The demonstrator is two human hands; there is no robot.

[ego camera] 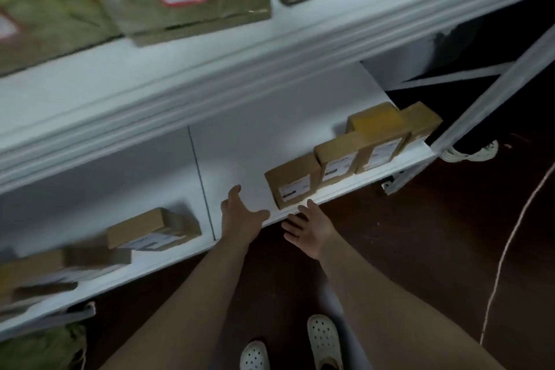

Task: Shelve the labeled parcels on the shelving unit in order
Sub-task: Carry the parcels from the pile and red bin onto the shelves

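Both grips are wide and hold nothing. The left hand reaches over the white lower shelf, and the right hand is at its front edge. The small brown cardboard parcel with a white label stands upright just beside them. It would sit best squared flush against the neighbouring brown cardboard parcel, label facing out.

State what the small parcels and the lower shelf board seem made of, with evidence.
Small parcels: probably cardboard, matte brown, crisp edges, white stick-on labels. Lower shelf board: smooth white surface with a seam; painted metal or laminate, unclear which.
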